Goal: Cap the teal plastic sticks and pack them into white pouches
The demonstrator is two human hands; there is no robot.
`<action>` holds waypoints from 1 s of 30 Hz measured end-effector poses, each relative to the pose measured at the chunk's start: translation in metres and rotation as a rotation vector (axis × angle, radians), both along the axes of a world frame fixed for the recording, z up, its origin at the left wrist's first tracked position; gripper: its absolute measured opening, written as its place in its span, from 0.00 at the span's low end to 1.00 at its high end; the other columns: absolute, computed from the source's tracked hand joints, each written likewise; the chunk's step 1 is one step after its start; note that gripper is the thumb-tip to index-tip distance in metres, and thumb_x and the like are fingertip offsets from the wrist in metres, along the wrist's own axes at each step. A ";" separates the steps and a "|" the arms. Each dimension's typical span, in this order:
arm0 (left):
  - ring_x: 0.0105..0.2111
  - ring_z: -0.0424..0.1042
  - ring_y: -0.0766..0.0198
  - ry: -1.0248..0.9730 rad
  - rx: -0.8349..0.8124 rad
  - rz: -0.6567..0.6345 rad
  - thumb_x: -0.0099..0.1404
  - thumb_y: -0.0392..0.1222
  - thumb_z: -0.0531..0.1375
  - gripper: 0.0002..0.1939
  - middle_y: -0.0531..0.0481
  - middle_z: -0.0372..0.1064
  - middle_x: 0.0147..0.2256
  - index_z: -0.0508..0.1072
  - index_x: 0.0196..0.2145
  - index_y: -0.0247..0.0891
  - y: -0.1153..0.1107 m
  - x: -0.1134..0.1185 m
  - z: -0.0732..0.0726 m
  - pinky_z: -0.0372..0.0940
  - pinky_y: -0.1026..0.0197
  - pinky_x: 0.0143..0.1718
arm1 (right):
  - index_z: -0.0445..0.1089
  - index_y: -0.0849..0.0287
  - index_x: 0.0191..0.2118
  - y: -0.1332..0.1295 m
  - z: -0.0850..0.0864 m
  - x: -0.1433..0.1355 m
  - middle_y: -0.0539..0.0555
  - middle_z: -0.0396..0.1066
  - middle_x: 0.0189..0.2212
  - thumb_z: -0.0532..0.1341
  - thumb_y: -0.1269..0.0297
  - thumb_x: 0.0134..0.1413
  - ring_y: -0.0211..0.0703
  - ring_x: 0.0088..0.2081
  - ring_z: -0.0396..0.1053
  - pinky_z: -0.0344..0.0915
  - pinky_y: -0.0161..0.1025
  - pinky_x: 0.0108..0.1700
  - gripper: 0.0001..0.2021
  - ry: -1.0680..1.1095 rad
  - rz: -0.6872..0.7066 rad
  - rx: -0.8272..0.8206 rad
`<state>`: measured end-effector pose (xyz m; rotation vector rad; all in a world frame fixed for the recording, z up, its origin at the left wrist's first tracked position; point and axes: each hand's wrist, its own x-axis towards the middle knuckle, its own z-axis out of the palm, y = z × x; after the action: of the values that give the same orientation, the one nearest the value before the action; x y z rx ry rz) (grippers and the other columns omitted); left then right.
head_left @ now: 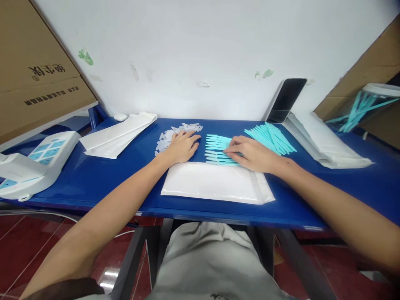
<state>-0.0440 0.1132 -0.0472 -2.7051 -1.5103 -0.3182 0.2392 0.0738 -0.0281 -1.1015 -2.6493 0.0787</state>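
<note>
My left hand lies palm down at the edge of a pile of small translucent plastic caps, its fingers stretched out. Under my right hand is the right end of a row of slim teal plastic sticks, laid side by side. That hand's thumb and fingers are bent together at one of the sticks; the fingertips partly hide it. Some sticks nearest me have a pale cover on the left end. Right behind this hand, more teal sticks lie in a loose heap. A white plastic mailer lies flat in front of both hands.
More white packets lie on the left of the blue table, others on the right. A phone leans against the wall. A power strip is at left. Cardboard boxes flank the table; a clear tub holds teal sticks.
</note>
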 end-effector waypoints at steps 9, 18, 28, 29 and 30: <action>0.64 0.62 0.36 0.137 0.252 -0.084 0.74 0.35 0.50 0.21 0.41 0.69 0.64 0.76 0.58 0.38 -0.003 0.011 0.012 0.52 0.31 0.65 | 0.80 0.59 0.50 0.004 0.002 0.003 0.63 0.75 0.45 0.52 0.66 0.70 0.54 0.44 0.73 0.67 0.48 0.46 0.18 -0.041 -0.048 0.073; 0.74 0.47 0.38 0.262 0.158 -0.167 0.76 0.37 0.48 0.26 0.38 0.54 0.72 0.65 0.69 0.39 0.027 -0.001 -0.001 0.47 0.26 0.69 | 0.78 0.58 0.45 0.002 0.006 0.000 0.57 0.75 0.42 0.56 0.64 0.71 0.48 0.41 0.73 0.59 0.41 0.37 0.13 -0.105 -0.203 0.029; 0.65 0.65 0.43 0.153 0.223 -0.186 0.73 0.31 0.52 0.19 0.37 0.76 0.52 0.78 0.54 0.37 0.019 0.001 0.002 0.54 0.34 0.68 | 0.77 0.58 0.44 0.006 0.001 0.001 0.57 0.75 0.42 0.58 0.67 0.69 0.46 0.40 0.72 0.59 0.39 0.38 0.09 -0.033 -0.201 -0.003; 0.61 0.69 0.44 0.128 0.219 -0.181 0.72 0.31 0.52 0.18 0.38 0.77 0.48 0.79 0.51 0.36 0.017 0.002 0.003 0.55 0.36 0.67 | 0.77 0.58 0.42 0.005 0.001 0.001 0.57 0.75 0.42 0.58 0.68 0.69 0.45 0.39 0.72 0.59 0.39 0.37 0.09 -0.024 -0.200 -0.011; 0.57 0.72 0.46 0.101 0.208 -0.176 0.72 0.31 0.53 0.17 0.39 0.78 0.45 0.80 0.49 0.36 0.016 0.003 0.004 0.57 0.37 0.65 | 0.77 0.57 0.41 0.005 0.002 0.001 0.56 0.75 0.41 0.58 0.68 0.69 0.45 0.39 0.72 0.59 0.39 0.37 0.09 -0.014 -0.202 -0.022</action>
<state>-0.0412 0.1295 -0.0430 -2.6483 -1.1469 -0.3185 0.2400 0.0791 -0.0266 -1.3738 -2.5388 0.0599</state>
